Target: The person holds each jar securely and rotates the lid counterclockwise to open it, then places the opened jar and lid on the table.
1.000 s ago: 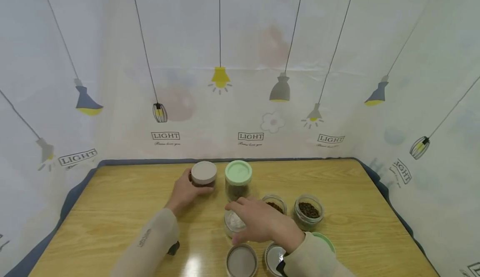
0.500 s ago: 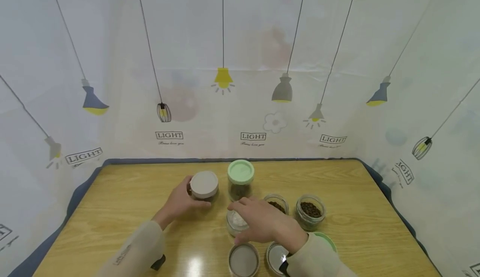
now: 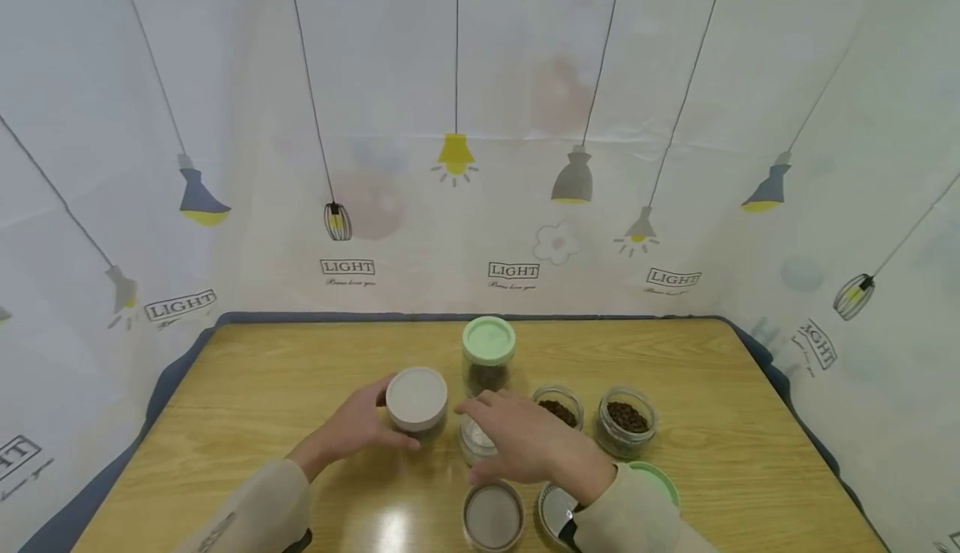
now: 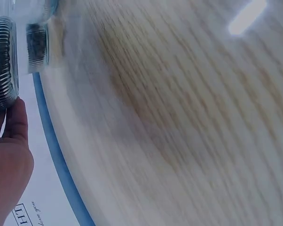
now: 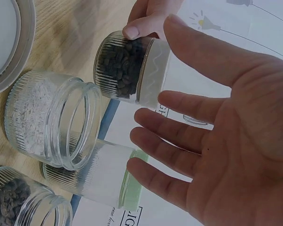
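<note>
White-lidded jar (image 3: 417, 399) in left hand (image 3: 351, 430), lower centre of frame; open jar of white bits (image 3: 476, 436) at risk.
Left thumb and fingers pinch the white-lidded jar's sides; a loosened pinch could drop it. Right hand (image 3: 525, 438), lower centre-right, fingers spread, holding nothing; a low sweep could tip the open jar and spill it.

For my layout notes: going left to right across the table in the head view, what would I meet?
Left hand, pale-lidded jar, green-lidded jar, partly hidden bean jar, rightmost bean jar.
</note>
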Available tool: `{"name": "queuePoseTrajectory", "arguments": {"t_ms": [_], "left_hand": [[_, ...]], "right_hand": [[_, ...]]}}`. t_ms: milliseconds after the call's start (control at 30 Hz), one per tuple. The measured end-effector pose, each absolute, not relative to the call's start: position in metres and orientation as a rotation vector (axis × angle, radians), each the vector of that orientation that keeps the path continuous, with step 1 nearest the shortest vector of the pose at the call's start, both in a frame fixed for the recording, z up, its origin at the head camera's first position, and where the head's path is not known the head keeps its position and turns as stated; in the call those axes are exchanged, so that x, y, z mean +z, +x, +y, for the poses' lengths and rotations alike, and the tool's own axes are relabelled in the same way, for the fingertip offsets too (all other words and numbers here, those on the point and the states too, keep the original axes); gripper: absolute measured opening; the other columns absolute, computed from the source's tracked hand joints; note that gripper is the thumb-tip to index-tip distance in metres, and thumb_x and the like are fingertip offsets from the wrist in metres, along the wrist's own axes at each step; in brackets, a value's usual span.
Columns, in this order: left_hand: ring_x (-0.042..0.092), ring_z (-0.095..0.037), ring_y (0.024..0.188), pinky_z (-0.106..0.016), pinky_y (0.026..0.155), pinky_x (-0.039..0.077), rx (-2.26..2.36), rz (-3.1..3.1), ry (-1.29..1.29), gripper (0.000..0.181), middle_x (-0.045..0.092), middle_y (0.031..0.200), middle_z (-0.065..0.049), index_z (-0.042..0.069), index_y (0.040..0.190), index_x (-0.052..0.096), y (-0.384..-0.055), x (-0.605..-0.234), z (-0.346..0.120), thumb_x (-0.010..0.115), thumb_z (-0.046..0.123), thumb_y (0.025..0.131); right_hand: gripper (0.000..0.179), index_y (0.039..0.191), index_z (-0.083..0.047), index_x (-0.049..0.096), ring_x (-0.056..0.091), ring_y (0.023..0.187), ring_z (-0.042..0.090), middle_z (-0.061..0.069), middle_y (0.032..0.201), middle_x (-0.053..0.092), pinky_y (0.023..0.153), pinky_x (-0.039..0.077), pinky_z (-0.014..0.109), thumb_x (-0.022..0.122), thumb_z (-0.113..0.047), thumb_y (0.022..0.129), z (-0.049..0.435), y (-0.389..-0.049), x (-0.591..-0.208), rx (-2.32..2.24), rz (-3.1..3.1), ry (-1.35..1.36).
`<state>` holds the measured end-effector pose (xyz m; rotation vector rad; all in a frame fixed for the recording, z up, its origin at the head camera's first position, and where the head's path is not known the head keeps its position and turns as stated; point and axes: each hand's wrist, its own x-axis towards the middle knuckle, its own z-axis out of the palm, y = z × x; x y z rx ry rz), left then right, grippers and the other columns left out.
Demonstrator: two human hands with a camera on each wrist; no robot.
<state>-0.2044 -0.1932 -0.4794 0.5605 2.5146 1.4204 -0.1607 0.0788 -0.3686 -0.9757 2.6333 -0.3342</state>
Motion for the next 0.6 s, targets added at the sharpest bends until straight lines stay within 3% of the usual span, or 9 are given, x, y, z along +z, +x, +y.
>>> {"name": "queuePoseTrajectory", "arguments": {"t_ms": [233, 467, 600], "left_hand": [[0.052, -0.027, 0.127, -0.057, 0.107, 0.037, 1.393, 2.406, 0.705, 0.086, 0.059, 0.134, 0.005, 0.023, 0.140, 0.049, -0.192, -0.472, -0.189, 0.091, 0.031, 0.065], [0.055, -0.014, 0.124, -0.045, 0.109, 0.039, 1.334, 2.321, 0.818, 0.082, 0.060, 0.131, 0.011, 0.028, 0.139, 0.049, -0.176, -0.462, -0.175, 0.089, 0.034, 0.068], [0.057, -0.008, 0.118, -0.036, 0.107, 0.042, 1.326, 2.265, 0.854, 0.078, 0.061, 0.128, 0.014, 0.032, 0.137, 0.049, -0.166, -0.459, -0.166, 0.088, 0.034, 0.070]], "right_hand": [[0.082, 0.147, -0.013, 0.039, 0.050, 0.128, 0.024, 0.006, 0.142, 0.050, 0.102, 0.047, 0.043, 0.073, -0.050, 0.082, 0.078, -0.160, -0.370, -0.360, 2.691, -0.966], [0.087, 0.149, -0.012, 0.036, 0.051, 0.128, 0.024, 0.007, 0.145, 0.047, 0.101, 0.048, 0.043, 0.066, -0.060, 0.083, 0.075, -0.156, -0.369, -0.405, 2.696, -1.004], [0.090, 0.149, -0.012, 0.038, 0.054, 0.120, 0.021, 0.006, 0.137, 0.052, 0.094, 0.051, 0.039, 0.058, -0.071, 0.083, 0.073, -0.150, -0.370, -0.363, 2.709, -1.057]]}}
